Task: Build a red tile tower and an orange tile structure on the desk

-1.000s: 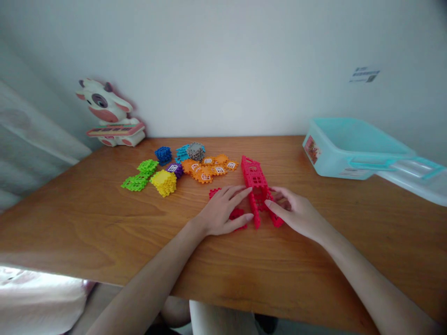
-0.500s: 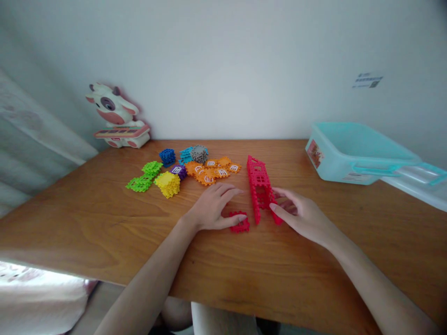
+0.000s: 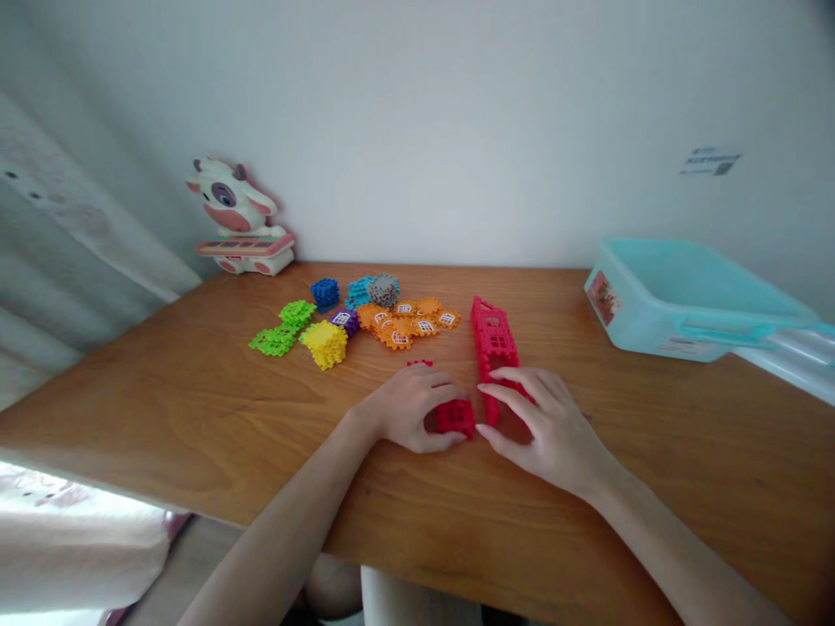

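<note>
A long red structure [image 3: 494,341] of interlocking plastic tiles lies on the wooden table [image 3: 196,409], running away from me. My right hand [image 3: 538,426] rests over its near end, fingers wrapped on it. My left hand [image 3: 408,407] sits just left of it, fingers curled round a small red tile piece [image 3: 455,417] on the table. Another red tile [image 3: 418,362] peeks out behind the left hand's knuckles.
Loose tiles lie further back: orange [image 3: 408,323], yellow [image 3: 325,343], green [image 3: 282,327], blue [image 3: 324,292], purple [image 3: 346,321], teal and grey [image 3: 384,289]. A cow-shaped toy [image 3: 238,219] stands at the back left by the wall. A light blue plastic bin [image 3: 678,300] sits at the right.
My left hand has pulled back and closed on the small red piece. My right hand has moved over the near end of the red structure. The view has shifted slightly.
</note>
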A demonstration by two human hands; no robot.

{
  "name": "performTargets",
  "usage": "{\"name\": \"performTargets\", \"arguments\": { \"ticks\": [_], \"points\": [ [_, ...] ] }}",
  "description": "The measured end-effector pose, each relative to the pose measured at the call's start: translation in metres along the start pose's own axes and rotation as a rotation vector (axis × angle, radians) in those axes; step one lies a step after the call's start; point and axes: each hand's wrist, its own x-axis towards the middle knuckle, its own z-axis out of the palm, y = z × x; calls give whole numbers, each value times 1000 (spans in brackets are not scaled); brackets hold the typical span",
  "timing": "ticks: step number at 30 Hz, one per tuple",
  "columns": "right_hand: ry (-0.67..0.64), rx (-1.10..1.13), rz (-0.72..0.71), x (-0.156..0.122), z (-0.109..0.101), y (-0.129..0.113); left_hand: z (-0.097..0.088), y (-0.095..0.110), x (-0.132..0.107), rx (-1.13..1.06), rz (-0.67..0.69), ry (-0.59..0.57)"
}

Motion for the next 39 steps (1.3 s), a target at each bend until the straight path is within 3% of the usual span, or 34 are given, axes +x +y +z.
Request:
{"name": "performTargets", "arguments": {
  "ticks": [4,8,13,17,22,26,29,32,35,39],
  "points": [
    [45,23,-40,0,1,1,-2,-2,0,-15,59,235],
    [114,59,-114,1,-1,-2,1,7,6,-251,58,442],
    [213,30,-162,0,-6,-4,17,28,15,-706,-109,452],
    [167,-2,-162,-2,-12,-4,27,38,20,-900,-259,418],
    [129,-3,-150,0,-16,-6,25,41,23,-906,-316,367],
    [205,23,-82,1,-22,1,23,42,22,-907,-289,402],
    [302,41,64,0,-32,15,23,38,20,-613,-217,433],
    [360,49,198,-3,-43,32,24,33,18,-313,-126,374],
    [297,64,226,-4,-48,41,29,31,18,-242,-181,336],
    [126,155,191,-3,-40,35,36,30,20,-279,-260,306]
  ]
}}
